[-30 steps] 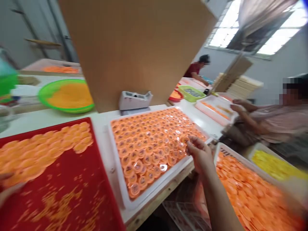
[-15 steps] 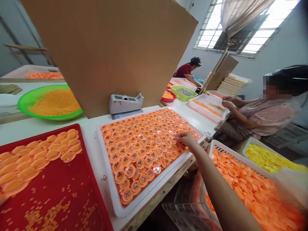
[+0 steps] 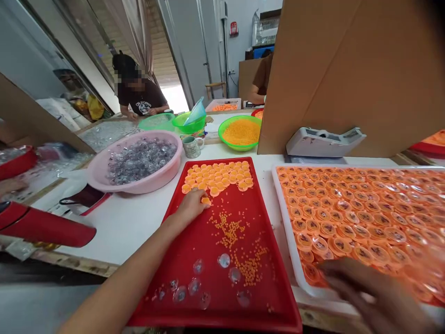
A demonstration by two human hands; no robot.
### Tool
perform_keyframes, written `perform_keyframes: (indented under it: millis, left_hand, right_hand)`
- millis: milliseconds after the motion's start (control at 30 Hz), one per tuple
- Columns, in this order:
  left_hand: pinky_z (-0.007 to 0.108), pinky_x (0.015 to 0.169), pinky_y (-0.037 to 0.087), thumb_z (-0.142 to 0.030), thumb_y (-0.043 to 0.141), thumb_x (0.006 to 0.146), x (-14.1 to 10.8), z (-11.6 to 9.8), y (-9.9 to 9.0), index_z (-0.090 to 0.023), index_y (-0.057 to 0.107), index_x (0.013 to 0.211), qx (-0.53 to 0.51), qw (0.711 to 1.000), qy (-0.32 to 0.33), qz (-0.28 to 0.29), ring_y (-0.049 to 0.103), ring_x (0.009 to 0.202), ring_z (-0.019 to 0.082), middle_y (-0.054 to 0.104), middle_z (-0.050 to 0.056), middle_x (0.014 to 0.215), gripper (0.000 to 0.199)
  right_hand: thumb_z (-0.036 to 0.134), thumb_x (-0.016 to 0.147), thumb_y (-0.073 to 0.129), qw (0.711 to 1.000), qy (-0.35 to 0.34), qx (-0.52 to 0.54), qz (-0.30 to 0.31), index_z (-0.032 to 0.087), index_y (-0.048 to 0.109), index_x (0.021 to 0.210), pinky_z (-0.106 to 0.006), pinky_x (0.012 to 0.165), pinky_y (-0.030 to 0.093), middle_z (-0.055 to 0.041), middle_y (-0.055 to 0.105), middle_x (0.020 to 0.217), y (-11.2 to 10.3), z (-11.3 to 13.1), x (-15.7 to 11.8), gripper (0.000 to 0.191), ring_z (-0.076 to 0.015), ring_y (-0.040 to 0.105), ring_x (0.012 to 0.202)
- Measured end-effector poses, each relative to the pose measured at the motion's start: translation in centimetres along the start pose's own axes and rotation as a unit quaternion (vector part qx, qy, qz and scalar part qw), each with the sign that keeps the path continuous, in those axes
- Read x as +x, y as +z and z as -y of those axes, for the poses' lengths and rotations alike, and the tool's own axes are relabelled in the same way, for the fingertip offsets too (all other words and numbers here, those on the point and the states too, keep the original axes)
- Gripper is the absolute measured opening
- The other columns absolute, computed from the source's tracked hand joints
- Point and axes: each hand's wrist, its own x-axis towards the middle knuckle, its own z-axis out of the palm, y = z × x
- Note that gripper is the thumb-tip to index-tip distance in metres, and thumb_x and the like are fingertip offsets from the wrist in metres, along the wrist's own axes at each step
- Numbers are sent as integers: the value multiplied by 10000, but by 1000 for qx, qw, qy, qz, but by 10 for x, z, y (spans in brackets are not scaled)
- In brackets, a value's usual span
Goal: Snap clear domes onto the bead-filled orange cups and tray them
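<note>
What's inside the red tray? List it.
Orange discs at the far end, small orange bits mid-tray, clear round pieces nearer the front. Anything under the left hand and forearm is hidden.

Head-worn view, forward and down

Our right fingers [image 3: 342, 268] are blurring by the white tray [image 3: 290, 232], which the view's edge is cutting off; our left fingers [image 3: 198, 195] are partly hiding an orange piece [image 3: 206, 201]; cardboard [image 3: 347, 69] is covering most of a co-worker [image 3: 259, 83]; we are finding the prints [image 3: 342, 246] on the discs [image 3: 327, 228] illegibly small.
</note>
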Motion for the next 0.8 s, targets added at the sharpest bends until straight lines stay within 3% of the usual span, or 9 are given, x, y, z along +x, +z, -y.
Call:
perform_keyframes:
  millis: [100,167,267,333,467,533,600,667,800]
  left_hand:
    - [316,726,430,-206,707,699,-12,1,-4,-184,580,735,-17,1000,2,16,562,858,221,572,35,874,134]
    - [300,676,403,-233,715,669,-26,0,-11,-198,537,717,-31,999,-3,22,545,816,210,554,14,830,188]
    - [282,590,373,-252,684,687,-53,-6,-21,-214,513,768,-57,998,-24,26,531,690,180,552,-23,741,193]
    - [278,573,384,-267,664,716,-73,-10,-23,-215,532,811,-75,996,-35,33,543,644,169,579,-34,719,171]
    - [308,756,468,-263,691,726,-105,-14,-18,-208,658,1002,-186,980,-44,59,632,853,204,694,21,945,283]
    - [330,848,464,-271,726,710,-117,-14,-14,-202,704,1032,-260,961,-74,63,628,972,236,701,55,1048,330]
    - [334,860,473,-283,758,686,-127,-14,-10,-197,723,1031,-339,929,-127,72,625,1013,252,706,67,1081,357]
    - [320,845,495,-278,767,684,-136,-14,-9,-210,705,1095,-434,879,-177,91,621,1041,247,701,58,1140,421]
    - [307,851,528,-234,751,712,-150,-18,-6,-242,666,1182,-571,785,-211,115,616,1079,223,667,35,1245,478]
  right_hand:
    - [241,869,585,964,-38,-77,251,250,688,773,-281,580,508,-33,660,730,22,18,0,142,-183,628,654]
    - [135,906,472,933,-63,-123,332,214,658,791,-275,630,489,-34,633,758,54,25,6,233,-168,616,686]
    - [57,880,474,919,-81,-171,345,188,638,853,-247,657,466,-36,622,846,103,31,9,211,-149,614,725]
    - [37,856,508,901,-99,-223,358,178,631,887,-232,641,452,-42,621,905,124,34,8,190,-140,611,722]
    - [-20,818,519,838,-172,-334,397,159,649,854,-256,625,426,-63,633,872,140,37,1,224,-174,608,736]
    - [-53,801,503,823,-201,-346,403,169,663,886,-266,630,415,-57,632,831,140,34,-2,287,-187,603,754]
    - [-70,770,504,831,-192,-345,392,180,658,878,-266,609,397,-41,612,803,136,28,-4,313,-177,583,713]
    - [-60,757,522,847,-167,-333,378,178,633,812,-265,593,385,-29,584,794,131,22,-5,269,-162,555,675]
    - [26,819,563,866,-141,-303,373,172,573,762,-271,635,398,-29,558,826,124,14,-7,157,-164,540,718]
